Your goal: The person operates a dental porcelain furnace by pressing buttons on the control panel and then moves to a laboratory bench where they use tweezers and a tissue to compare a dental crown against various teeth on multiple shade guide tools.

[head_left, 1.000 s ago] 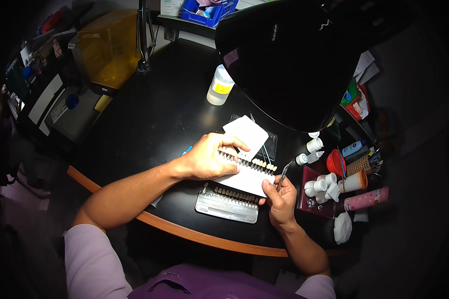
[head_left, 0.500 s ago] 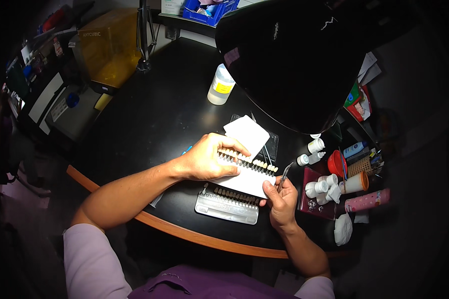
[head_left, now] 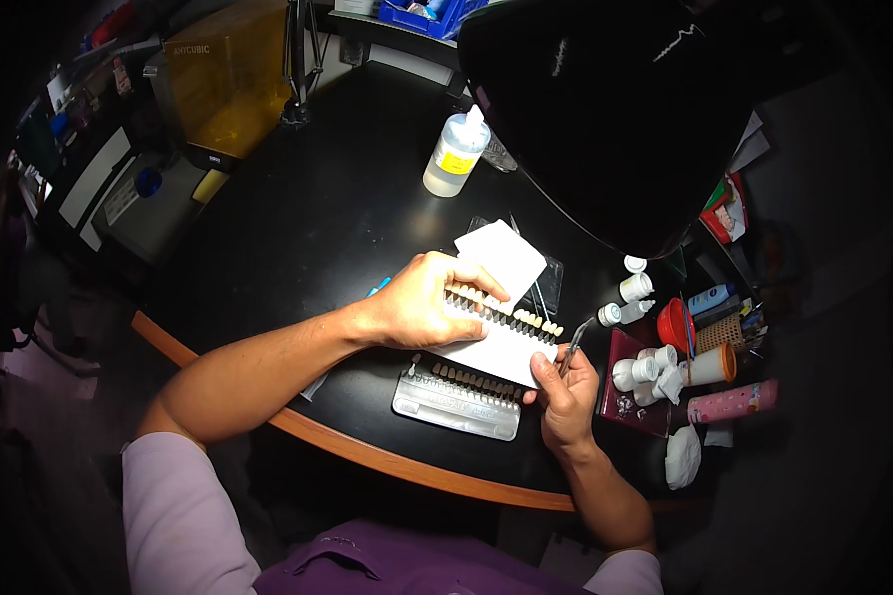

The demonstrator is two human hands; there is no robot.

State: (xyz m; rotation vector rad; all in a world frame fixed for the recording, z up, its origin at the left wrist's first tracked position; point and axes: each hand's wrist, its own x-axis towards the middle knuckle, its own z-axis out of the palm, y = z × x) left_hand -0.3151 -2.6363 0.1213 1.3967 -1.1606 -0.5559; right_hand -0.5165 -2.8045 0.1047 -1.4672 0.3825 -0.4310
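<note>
A white dental shade guide with a row of tooth-coloured tabs on dark holders is held slightly tilted above the table. My left hand grips its left part, fingers over the tabs and thumb on the white face. My right hand pinches the right end with the thumb in front. A curved metal instrument, perhaps tweezers, sticks up from the same hand; its lower part is hidden. Just below lies a second shade guide, in a silver-grey holder with darker tabs. Behind the hands rests a white pad on a dark tray.
A clear bottle with a yellow label stands farther back. A black lamp hood overhangs the back right. At right are a dark red tray with small white jars, a red bowl and a pink tube. The table has a wooden front edge.
The view has shifted a little, so the bottle's top now shows beside the lamp hood. Both hands keep the same hold on the shade guide, with little visible movement.
</note>
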